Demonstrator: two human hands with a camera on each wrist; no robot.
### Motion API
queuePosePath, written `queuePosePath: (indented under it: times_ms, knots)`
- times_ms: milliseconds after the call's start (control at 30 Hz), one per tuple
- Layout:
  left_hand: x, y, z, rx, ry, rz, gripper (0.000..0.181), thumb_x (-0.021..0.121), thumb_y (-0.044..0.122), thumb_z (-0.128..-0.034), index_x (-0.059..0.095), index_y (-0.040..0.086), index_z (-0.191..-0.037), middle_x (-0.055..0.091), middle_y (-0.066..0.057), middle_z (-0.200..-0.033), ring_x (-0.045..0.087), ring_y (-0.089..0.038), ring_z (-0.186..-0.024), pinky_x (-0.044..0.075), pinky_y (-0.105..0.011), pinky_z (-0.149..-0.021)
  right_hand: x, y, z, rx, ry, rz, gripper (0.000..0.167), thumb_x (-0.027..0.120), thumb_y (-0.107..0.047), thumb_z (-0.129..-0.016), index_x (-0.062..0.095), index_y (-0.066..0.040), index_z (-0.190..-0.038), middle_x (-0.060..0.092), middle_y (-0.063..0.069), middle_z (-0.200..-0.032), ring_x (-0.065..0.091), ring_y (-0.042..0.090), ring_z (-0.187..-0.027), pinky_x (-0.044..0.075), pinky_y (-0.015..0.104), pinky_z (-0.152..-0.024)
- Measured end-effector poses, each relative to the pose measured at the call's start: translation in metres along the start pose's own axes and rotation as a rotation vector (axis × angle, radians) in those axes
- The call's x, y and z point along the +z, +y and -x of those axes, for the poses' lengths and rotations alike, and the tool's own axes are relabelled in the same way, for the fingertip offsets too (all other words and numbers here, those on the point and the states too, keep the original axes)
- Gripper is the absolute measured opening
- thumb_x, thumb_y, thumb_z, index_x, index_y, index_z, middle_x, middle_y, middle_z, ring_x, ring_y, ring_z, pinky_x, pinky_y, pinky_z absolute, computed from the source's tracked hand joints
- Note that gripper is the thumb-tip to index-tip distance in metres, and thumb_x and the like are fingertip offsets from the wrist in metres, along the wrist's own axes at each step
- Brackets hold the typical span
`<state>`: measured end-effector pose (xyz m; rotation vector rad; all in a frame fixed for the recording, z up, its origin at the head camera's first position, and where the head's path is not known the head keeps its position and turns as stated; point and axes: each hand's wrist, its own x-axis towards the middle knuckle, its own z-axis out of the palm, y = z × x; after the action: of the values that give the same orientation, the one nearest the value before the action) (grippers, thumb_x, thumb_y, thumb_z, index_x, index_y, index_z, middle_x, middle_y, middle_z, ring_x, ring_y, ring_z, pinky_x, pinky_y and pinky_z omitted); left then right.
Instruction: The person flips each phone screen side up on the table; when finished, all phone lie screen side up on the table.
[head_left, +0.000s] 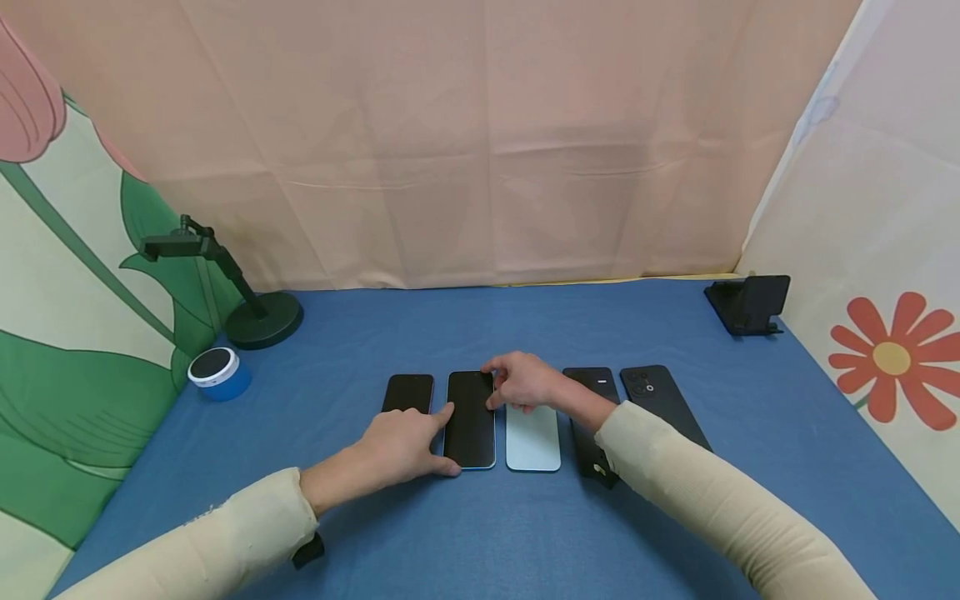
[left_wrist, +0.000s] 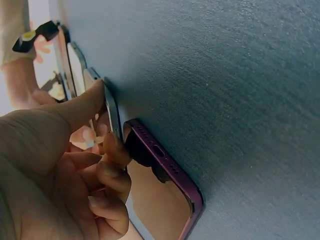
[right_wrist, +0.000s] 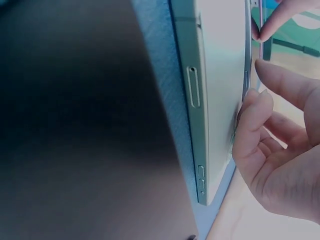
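Observation:
Five smartphones would be more than I number, so several lie in a row on the blue cloth. My left hand point(head_left: 397, 447) grips the lower left of a black-screened smartphone point(head_left: 470, 425), thumb at its bottom corner and index finger along its left side. At its upper right edge my right hand point(head_left: 525, 380) holds it with thumb and index finger. Left of it lies a smaller smartphone with a purple frame point(left_wrist: 187, 185), partly behind the left hand. A pale smartphone point(head_left: 533, 443) sits just right, under the right hand.
Two dark smartphones, one nearer point(head_left: 588, 379) and one farther right point(head_left: 663, 402), lie partly under my right forearm. A black stand point(head_left: 264, 320) and a blue-white round container point(head_left: 219, 375) stand at left. Another black stand point(head_left: 750, 304) is at back right.

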<state>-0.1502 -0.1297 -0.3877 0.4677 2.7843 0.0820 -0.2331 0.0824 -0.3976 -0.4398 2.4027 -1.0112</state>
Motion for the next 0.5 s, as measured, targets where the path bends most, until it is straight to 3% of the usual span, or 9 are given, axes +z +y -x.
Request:
queuePosePath:
  times_ms: [500]
  knots:
    - [0.0038,-0.002,0.0023,0.053,0.052,-0.057,0.09,0.076,0.065,-0.0766,0.049,0.02,-0.15,0.048,-0.001,-0.051,0.042,-0.017,-0.046,0.033,-0.03,-0.042,-0.0024,-0.0007,-0.0007,0.001,-0.013,-0.009,0.059,0.079,-0.016,-0.087,0.057,-0.012,-0.141,0.061,0.002,-0.088,0.052,0.015,-0.057,0.048,0.029,-0.05]
